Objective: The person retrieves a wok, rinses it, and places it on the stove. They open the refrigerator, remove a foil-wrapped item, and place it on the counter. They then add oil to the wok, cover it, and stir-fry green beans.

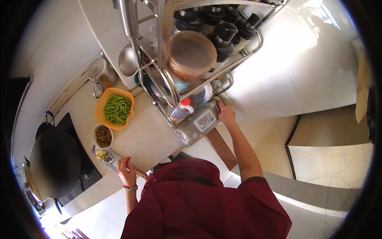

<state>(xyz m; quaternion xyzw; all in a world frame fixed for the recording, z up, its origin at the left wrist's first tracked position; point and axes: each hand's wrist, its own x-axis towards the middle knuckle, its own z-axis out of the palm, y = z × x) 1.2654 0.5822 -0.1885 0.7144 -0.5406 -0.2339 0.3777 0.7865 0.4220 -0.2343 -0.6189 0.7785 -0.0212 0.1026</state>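
My left hand (pixel 126 169) hovers beside a cleaver (pixel 113 157) on the counter, its fingers loosely bent and nothing seen in them. The cleaver's wooden handle (pixel 141 173) runs partly behind that hand. Chopped pale and dark bits (pixel 103 155) lie on the blade. On the right, my right hand (pixel 226 115) reaches to the far end of a grey dotted package (pixel 191 127) with a white printed label. Its fingertips touch the package's corner by the rack; their grip is partly hidden.
An orange plastic basket (pixel 131 110) holds cut green beans (pixel 117 109), near a white bowl (pixel 94 133) of brown pieces. A black pan (pixel 59 161) sits on the cooktop (pixel 91 167) at left. Overhead, a metal rack (pixel 244 58) carries bottles, a lidded jar (pixel 192 52) and a hanging ladle (pixel 128 61).
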